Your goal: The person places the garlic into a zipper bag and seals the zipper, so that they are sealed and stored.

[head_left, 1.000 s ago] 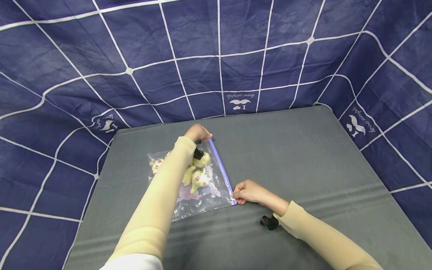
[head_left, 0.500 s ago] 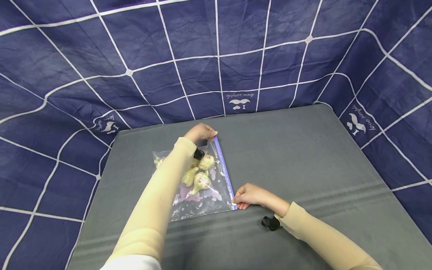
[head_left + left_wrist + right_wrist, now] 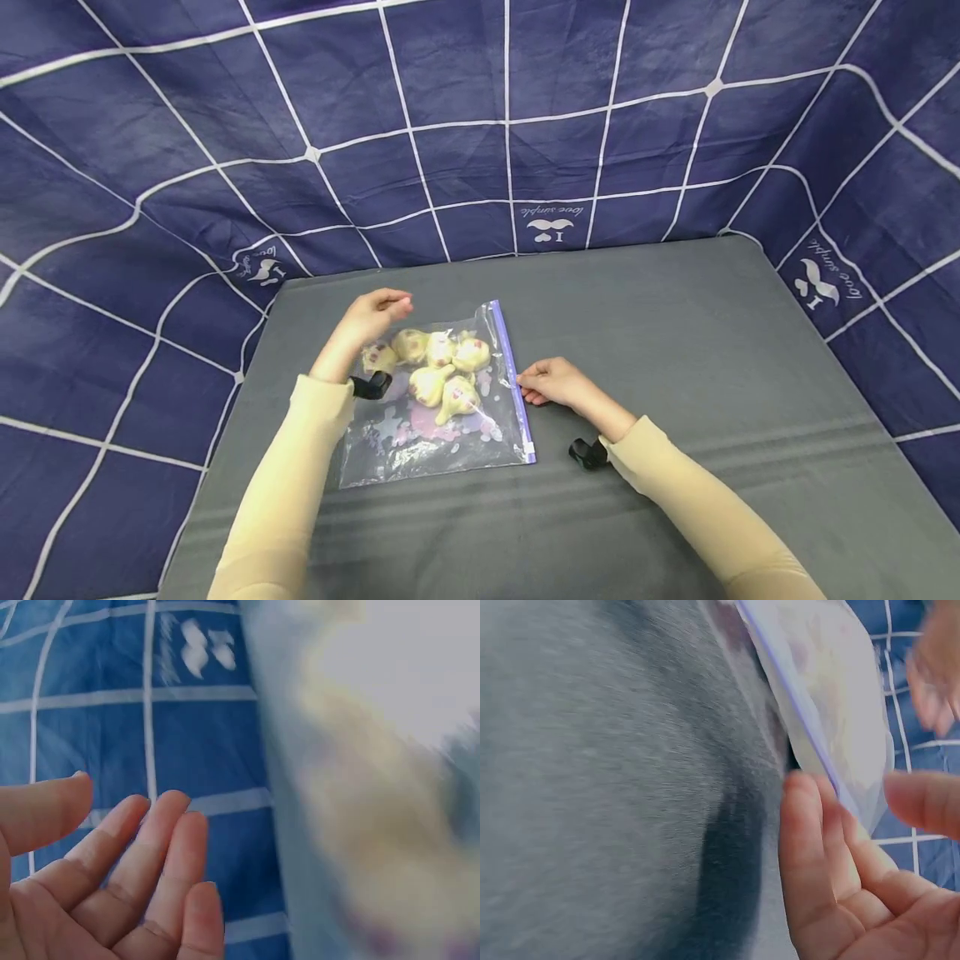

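A clear zip bag (image 3: 420,454) with a purple zip strip (image 3: 506,350) along its right side lies on the table. Inside are several pale yellow, bulb-shaped pieces (image 3: 457,396) with narrow necks and reddish marks. A white slider (image 3: 528,447) sits at the strip's near end. My left hand (image 3: 371,315) is raised above the bag's far left part, holding nothing. The left wrist view shows its fingers (image 3: 169,840) loosely bent and the thumb apart. My right hand (image 3: 555,383) has its fingertips right at the middle of the strip. In the right wrist view, its thumb (image 3: 926,799) stands away from the fingers.
Grey cloth covers the table (image 3: 675,350). A dark blue curtain (image 3: 465,167) with white grid lines rises behind it and along both sides. Each wrist wears a small black camera, one of them the right camera (image 3: 587,454).
My left hand has let go of the strip's far end and moved left, uncovering more of the bag. My right hand has left the near corner and moved farther up along the strip.
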The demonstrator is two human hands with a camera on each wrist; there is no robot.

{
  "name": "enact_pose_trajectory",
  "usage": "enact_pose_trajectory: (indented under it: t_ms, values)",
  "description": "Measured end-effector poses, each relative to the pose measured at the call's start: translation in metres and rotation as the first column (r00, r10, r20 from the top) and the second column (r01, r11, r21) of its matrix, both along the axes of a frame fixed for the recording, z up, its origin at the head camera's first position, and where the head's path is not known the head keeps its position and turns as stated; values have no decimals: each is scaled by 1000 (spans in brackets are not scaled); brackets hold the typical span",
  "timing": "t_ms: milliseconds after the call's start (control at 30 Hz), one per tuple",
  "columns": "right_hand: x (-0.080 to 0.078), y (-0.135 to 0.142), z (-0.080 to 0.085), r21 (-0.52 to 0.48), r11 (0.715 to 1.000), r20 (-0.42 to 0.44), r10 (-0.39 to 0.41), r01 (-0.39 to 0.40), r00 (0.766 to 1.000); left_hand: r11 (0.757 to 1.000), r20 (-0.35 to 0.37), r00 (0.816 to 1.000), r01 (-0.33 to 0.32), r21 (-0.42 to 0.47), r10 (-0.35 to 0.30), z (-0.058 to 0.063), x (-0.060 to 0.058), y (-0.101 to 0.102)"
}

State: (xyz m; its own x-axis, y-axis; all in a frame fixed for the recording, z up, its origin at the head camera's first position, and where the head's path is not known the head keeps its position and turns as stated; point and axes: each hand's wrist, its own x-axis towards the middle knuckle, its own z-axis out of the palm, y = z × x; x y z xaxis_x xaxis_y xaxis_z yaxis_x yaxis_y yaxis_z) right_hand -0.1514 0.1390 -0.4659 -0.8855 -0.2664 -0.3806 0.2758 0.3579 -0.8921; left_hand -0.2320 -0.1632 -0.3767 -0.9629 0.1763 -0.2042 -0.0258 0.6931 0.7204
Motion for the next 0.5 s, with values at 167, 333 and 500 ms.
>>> enact_pose_trajectory:
  t_ms: [167,333,500]
  values:
    - [-10,-4,-2,5,997,-30,-72,73,997,991,-72,995,-79,-106,71,-29,38,-53]
    - [-14,-8,-7,13,992,-26,-129,129,991,979,-16,985,-170,-112,169,-55,65,-80]
    - [-13,-10,-10,17,989,-18,-145,145,989,980,168,966,-197,-11,196,-68,84,-89]
